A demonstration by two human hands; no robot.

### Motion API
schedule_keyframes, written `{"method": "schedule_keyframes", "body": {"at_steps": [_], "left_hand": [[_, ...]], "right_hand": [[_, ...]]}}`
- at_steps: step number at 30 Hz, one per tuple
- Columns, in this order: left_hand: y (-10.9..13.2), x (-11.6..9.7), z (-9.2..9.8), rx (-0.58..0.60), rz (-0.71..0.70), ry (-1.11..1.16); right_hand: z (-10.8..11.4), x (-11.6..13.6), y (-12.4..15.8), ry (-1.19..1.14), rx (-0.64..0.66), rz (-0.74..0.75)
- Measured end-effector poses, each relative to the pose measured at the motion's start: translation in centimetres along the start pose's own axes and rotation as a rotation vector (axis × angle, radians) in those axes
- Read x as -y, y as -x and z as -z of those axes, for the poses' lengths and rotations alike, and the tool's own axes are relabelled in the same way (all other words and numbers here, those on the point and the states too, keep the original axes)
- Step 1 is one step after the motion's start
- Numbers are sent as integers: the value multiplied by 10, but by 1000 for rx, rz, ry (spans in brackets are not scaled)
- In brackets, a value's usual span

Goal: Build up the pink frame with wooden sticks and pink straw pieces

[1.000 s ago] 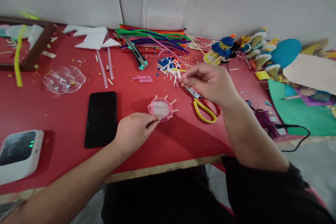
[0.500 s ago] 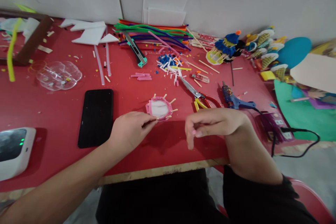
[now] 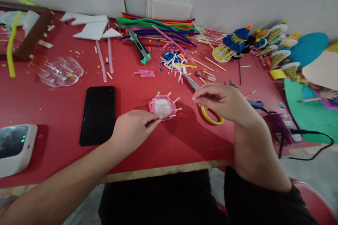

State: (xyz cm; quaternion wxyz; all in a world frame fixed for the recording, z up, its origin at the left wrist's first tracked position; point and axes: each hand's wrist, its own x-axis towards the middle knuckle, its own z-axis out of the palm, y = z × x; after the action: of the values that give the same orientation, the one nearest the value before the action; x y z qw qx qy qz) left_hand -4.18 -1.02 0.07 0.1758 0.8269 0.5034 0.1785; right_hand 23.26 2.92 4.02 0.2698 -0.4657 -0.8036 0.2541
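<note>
Frame [image 3: 173, 106] may tip toward front desk edge [image 3: 158, 172] if left fingers [image 3: 150, 116], pinching its stick [image 3: 161, 117], pull; right fingers [image 3: 208, 90] pinch pink bit [image 3: 194, 99]

Soft, dim light; faint shadows on the red table [image 3: 174, 147]; edges stretched, fine detail seemingly smeared.

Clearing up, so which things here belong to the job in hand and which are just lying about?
Likely part of it:
pink-rimmed piece held by the left hand
pink bit in the right hand
cut pink strips

Likely lying about:
black phone
clear palette
white device
</note>
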Motion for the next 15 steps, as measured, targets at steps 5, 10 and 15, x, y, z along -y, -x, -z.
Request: {"method": "schedule_keyframes", "body": {"at_steps": [5,10,15], "left_hand": [[-1,0,1,7,4,-14],[0,-1,2,35,6,-30],[0,1,1,38,-19,-30]], "right_hand": [[-16,12,-4,-50,-369,137],[-23,4,-5,180,-609,76],[-25,2,-6,265,-571,107]]}}
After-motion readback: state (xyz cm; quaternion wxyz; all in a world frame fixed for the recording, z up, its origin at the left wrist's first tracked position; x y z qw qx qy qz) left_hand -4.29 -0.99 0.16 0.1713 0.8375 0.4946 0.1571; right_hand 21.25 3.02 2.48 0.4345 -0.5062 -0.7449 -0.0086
